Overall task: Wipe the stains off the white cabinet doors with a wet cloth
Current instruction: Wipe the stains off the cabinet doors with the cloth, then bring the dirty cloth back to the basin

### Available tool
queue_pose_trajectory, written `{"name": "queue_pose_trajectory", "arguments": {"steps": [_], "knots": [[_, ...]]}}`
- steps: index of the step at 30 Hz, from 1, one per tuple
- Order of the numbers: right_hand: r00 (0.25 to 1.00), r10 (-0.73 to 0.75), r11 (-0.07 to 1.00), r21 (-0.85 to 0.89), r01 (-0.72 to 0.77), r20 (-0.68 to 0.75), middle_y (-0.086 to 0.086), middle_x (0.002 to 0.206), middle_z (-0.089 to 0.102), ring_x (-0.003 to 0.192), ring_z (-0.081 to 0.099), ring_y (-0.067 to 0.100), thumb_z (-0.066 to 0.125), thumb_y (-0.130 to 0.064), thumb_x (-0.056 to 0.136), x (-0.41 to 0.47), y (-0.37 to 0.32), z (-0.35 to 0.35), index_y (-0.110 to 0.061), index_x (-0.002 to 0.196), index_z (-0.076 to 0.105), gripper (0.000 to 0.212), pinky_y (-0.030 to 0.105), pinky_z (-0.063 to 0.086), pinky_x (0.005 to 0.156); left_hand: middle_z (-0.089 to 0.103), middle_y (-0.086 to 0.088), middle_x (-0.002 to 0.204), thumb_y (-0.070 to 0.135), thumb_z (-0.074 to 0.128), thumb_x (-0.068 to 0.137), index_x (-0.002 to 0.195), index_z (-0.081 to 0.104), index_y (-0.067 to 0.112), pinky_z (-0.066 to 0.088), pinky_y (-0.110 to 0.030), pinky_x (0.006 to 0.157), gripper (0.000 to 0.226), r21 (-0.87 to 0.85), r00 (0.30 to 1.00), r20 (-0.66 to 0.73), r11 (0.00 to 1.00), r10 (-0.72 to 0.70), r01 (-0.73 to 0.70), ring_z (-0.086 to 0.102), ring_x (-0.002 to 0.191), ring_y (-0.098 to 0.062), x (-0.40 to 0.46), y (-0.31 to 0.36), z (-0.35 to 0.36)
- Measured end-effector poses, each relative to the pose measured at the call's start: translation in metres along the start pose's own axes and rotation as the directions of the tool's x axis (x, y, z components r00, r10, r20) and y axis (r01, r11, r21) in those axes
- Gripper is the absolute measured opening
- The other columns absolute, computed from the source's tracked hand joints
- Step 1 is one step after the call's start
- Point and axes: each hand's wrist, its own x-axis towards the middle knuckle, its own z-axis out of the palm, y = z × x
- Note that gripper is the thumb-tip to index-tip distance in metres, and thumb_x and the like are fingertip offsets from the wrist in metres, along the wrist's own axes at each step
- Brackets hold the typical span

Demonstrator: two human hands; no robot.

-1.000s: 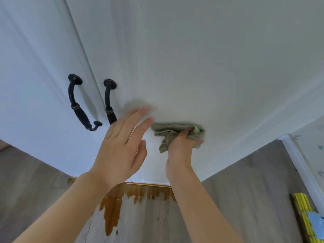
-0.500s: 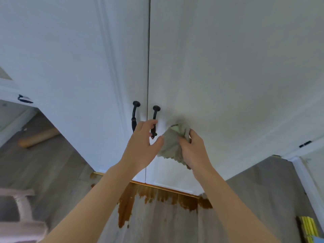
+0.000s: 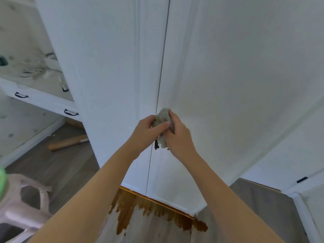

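White cabinet doors (image 3: 228, 85) looked clean; left hand (image 3: 146, 132) and right hand (image 3: 178, 135) both clutched the bunched cloth (image 3: 163, 116); a wad that tight would probably smear stains.

Both hands close over the cloth (image 3: 162, 118), hiding most of it; only a pale top and a ragged lower end show. The door handles (image 3: 156, 146) sit almost wholly behind the left hand (image 3: 147, 132) and right hand (image 3: 177, 135), with only one dark tip visible below. The fingers of each grip are partly masked by the other hand. At left, the shelf (image 3: 31, 69) contents are smeared by blur. A green object (image 3: 2, 179) and a pale stool (image 3: 21, 207) are cut by the left edge.
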Motion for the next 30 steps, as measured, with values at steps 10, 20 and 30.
{"name": "queue_pose_trajectory", "arguments": {"steps": [10,20,30], "knots": [[0.954,-0.170,0.984,-0.016,0.179,0.249,0.005,0.114,0.055,0.089,0.056,0.016,0.044,-0.003,0.089,-0.017,-0.101,0.088,-0.019,0.143,0.032,0.058,0.012,0.047,0.059,0.068,-0.013,0.084,0.019,0.055,0.088,0.088,0.063,0.006,0.055,-0.040,0.079,0.015,-0.019,0.960,-0.280,1.000,-0.023,0.018,0.066,0.082,-0.028,-0.064,0.027,-0.114],[0.837,-0.099,0.978,0.207,-0.017,0.538,-0.019,0.110,0.052,0.103,0.051,0.000,0.038,-0.009,0.094,-0.036,-0.186,0.297,-0.031,0.129,0.044,0.042,0.010,0.038,0.070,0.057,-0.011,0.077,0.009,0.051,0.090,0.076,0.056,0.012,0.051,-0.042,0.079,0.015,-0.191,0.877,-0.459,0.980,-0.141,0.058,0.055,0.078,-0.024,-0.170,-0.024,-0.341],[0.706,0.015,0.972,0.156,-0.177,0.708,0.006,0.109,0.065,0.103,0.063,0.022,0.051,-0.012,0.092,-0.075,-0.236,0.529,-0.025,0.129,0.049,0.039,0.048,0.048,0.095,0.061,-0.007,0.090,0.011,0.050,0.092,0.099,0.057,0.016,0.053,-0.027,0.064,0.011,-0.364,0.799,-0.514,0.923,-0.313,0.127,0.060,0.078,-0.017,-0.265,-0.106,-0.548]]}}
